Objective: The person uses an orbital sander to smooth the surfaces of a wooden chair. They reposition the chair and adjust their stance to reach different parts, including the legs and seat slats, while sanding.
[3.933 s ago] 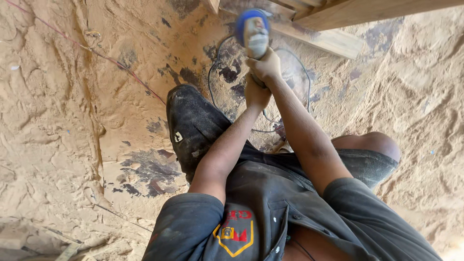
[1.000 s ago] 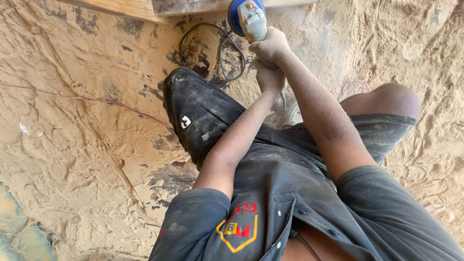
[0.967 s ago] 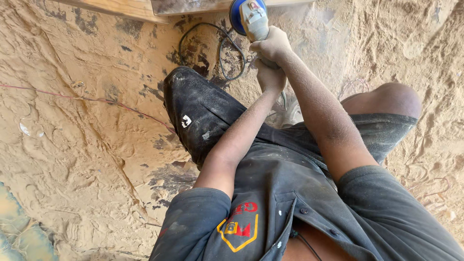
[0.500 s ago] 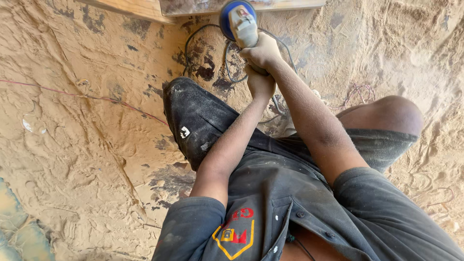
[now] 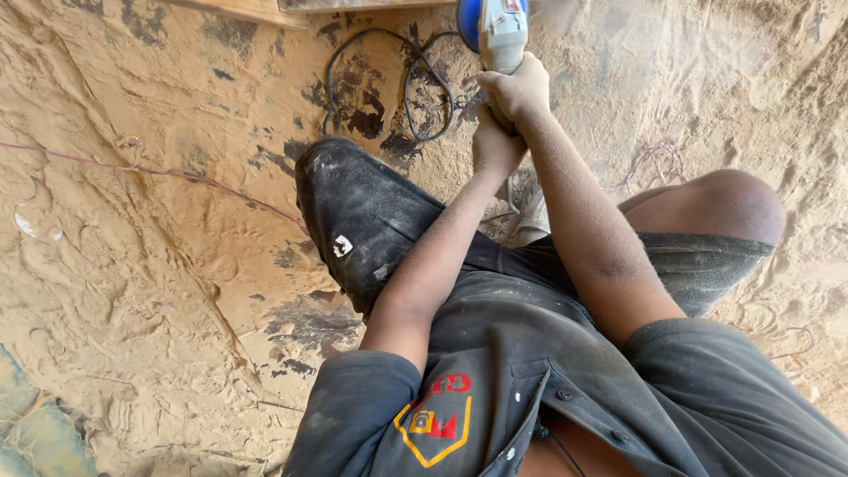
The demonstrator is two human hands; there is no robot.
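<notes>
Down at the far left, a pale sawdust-covered floor [image 5: 132, 291] fills the view, ridged and scuffed, with a thin reddish string [image 5: 159, 172] running across it from the left edge toward the middle. A patch of blue-green sheeting [image 5: 35, 433] shows at the bottom left corner. Along the top edge lies a light wooden plank [image 5: 256, 11], only partly in view.

Toward the middle, a dusty black shoe [image 5: 362, 221] rests on the floor, toe pointing up and left. Just above it a thin black power cable [image 5: 389, 79] loops over dark stains in the sawdust.

The left hand [image 5: 496, 146] is wrapped tightly around the rear of a grey-bodied handheld power grinder with a blue guard [image 5: 496, 31], its fingers closed on the tool's handle; the handle itself is mostly hidden under the two hands. The right hand [image 5: 521, 88] sits just above and in front of it, fingers clenched around the grinder body. The tool is held out ahead of the person at the top of the view, near the plank, its front cut off by the edge.

Further right, a bare knee [image 5: 724, 203] rises above dark grey shorts [image 5: 698, 265], and a dark grey button shirt with a red and yellow badge [image 5: 530, 397] fills the bottom.
</notes>
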